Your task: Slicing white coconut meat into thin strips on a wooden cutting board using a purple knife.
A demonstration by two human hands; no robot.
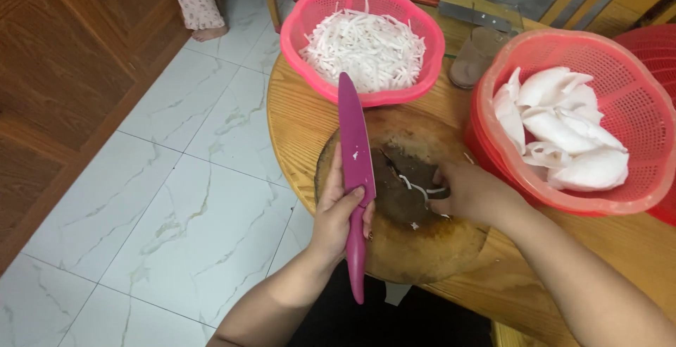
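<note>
Magenta and long-bladed, a plastic-handled kitchen knife (354, 171) is gripped in the left hand (341, 213), the fingers wrapped about the join of blade and handle, the blade pointed away from the person and held just above the near left part of a round, dark-stained wooden chopping board (408, 248). A few thin white coconut strips (419, 188) are lain at the middle of that board and are pinched by the curled fingers of the right hand (472, 192). The board is set at the near edge of a round light-wood counter (296, 121).

Beyond the board, a pink perforated plastic basket (310, 16) is filled with a heap of white shredded strips (366, 47). To the right, a red perforated plastic basket (634, 107) is seen, touching or nearly touching the board, and large curved white coconut pieces (563, 132) are piled in it. Between the two baskets a small clear glass (475, 58) is stood.

White marble-patterned floor tiles (176, 199) are spread to the left, where a bare foot (209, 33) of another person is seen beside wooden panelling (63, 72).
</note>
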